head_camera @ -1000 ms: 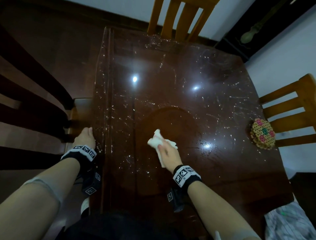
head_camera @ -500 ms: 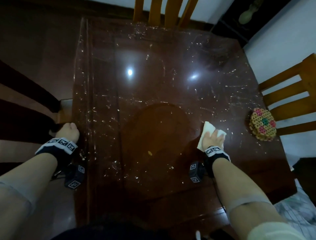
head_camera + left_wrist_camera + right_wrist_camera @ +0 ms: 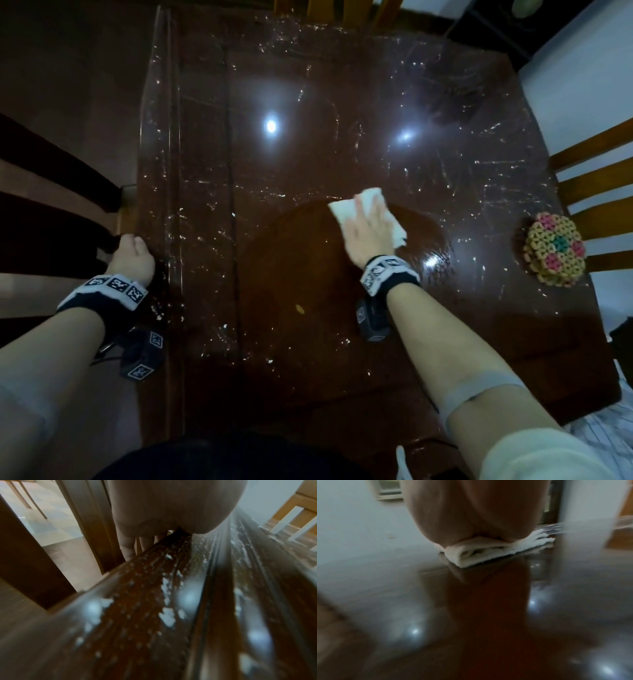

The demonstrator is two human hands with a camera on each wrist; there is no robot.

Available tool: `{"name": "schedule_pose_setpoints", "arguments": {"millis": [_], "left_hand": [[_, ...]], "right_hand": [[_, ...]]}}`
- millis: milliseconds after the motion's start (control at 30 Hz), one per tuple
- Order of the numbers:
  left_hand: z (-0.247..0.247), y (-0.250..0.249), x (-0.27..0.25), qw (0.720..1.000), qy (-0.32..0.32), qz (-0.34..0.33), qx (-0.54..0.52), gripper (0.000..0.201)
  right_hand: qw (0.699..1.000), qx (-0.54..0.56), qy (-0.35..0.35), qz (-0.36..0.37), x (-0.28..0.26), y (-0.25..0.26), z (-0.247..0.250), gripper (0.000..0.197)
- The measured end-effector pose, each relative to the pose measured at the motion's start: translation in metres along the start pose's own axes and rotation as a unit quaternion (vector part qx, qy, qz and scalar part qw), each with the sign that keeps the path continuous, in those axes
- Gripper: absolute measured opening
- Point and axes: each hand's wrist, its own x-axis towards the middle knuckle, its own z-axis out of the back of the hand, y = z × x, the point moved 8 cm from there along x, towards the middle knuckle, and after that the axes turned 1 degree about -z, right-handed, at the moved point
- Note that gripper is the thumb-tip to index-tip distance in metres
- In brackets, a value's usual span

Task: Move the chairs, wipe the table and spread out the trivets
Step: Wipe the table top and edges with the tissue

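Change: R hand [image 3: 368, 236] w/ the white cloth [image 3: 368, 212] now sits at the top edge of the clean dark patch, mid-table; half a sec ago it was further right, nearer the trivet, and a sec ago lower down near centre. So it's sweeping side to side, working outward.
R hand state: fingers flat, palm pressing the folded cloth [image 3: 488, 550] onto the table [image 3: 308, 85]; not clenched.
L hand [image 3: 132, 257]: same spot as before on the table's left edge, fingers [image 3: 126, 545] hanging down over the rim, palm resting on top. Looks like bracing only; loose, grasps nothing I can see.
Table: clean oval around the cloth; white specks + streaks all over the rest, thick along left strip [image 3: 164, 601].
Trivet [image 3: 553, 248]: stack at right edge, unmoved, just beside the right chair [image 3: 596, 192].
Chair, far side [image 3: 342, 8]: at the table's far end.
Meaning: wipe step under way, prob. under half done; far end, left strip, right side left to do. Trivets not yet spread.
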Motion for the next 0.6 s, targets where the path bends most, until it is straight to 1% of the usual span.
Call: {"name": "schedule_pose_setpoints", "arguments": {"millis": [33, 100, 167, 233, 300, 367, 433, 467, 533, 600], "left_hand": [[0.000, 0.001, 0.002, 1.000, 0.008, 0.000, 0.001, 0.043], [-0.001, 0.003, 0.007, 1.000, 0.027, 0.001, 0.004, 0.044], [-0.002, 0.004, 0.011, 0.999, 0.046, 0.006, 0.011, 0.046], [-0.002, 0.003, 0.011, 0.998, 0.064, 0.009, 0.017, 0.047], [0.000, 0.005, 0.011, 0.996, 0.079, 0.012, 0.026, 0.047], [0.000, 0.009, 0.014, 0.995, 0.098, 0.013, 0.033, 0.047], [0.003, 0.011, 0.019, 0.994, 0.101, 0.008, 0.035, 0.047], [0.005, 0.012, 0.021, 0.995, 0.092, 0.002, 0.037, 0.046], [0.016, 0.012, 0.019, 0.998, 0.052, -0.009, 0.044, 0.043], [0.030, 0.010, 0.014, 0.999, -0.012, -0.027, 0.042, 0.036]], "right_hand": [[0.998, -0.024, 0.007, 0.050, -0.004, 0.029, -0.007, 0.062], [0.988, -0.043, 0.017, 0.150, -0.022, 0.088, -0.019, 0.058], [0.975, -0.002, 0.040, 0.220, -0.051, 0.138, -0.028, 0.054], [0.966, 0.025, 0.069, 0.250, -0.076, 0.168, -0.034, 0.052], [0.961, 0.036, 0.080, 0.262, -0.085, 0.178, -0.035, 0.050], [0.954, 0.108, 0.103, 0.261, -0.086, 0.176, -0.025, 0.047], [0.936, 0.231, 0.119, 0.239, -0.084, 0.168, -0.009, 0.043], [0.927, 0.291, 0.102, 0.214, -0.081, 0.157, 0.001, 0.041], [0.921, 0.360, 0.014, 0.151, -0.074, 0.122, 0.021, 0.040], [0.938, 0.332, -0.067, 0.075, -0.070, 0.075, 0.035, 0.041]]}}
